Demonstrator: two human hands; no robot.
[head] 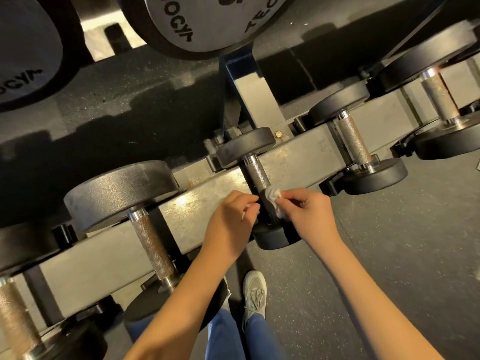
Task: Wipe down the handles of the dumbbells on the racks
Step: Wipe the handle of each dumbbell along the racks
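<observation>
The right hand (pixel 311 214) is nearly closed, thumb and forefinger pinching a crumpled white cloth (pixel 273 196) against the near end of a knurled handle (pixel 255 174). The cloth lies bunched over the top and right side of that handle, just above the dumbbell's (pixel 246 146) near head, which the 2 wrists partly cover. The left hand (pixel 232 216) sits on the other side of the handle with its fingers curled in tight; a sliver of white shows at its fingertips, seemingly the cloth's other end pinched there. The 2 hands face each other across the bar, close together but not touching.

This dumbbell lies across the grey rack (pixel 298 157) on the lower tier, between a bigger dumbbell (pixel 153 250) to the left and a similar one (pixel 354 139) to the right, each well apart from it. Large round heads (pixel 197 22) of the upper tier hang at the top of the view. Below the forearms, a pale shoe (pixel 255 292) and blue trouser legs stand on speckled dark floor (pixel 389 255).
</observation>
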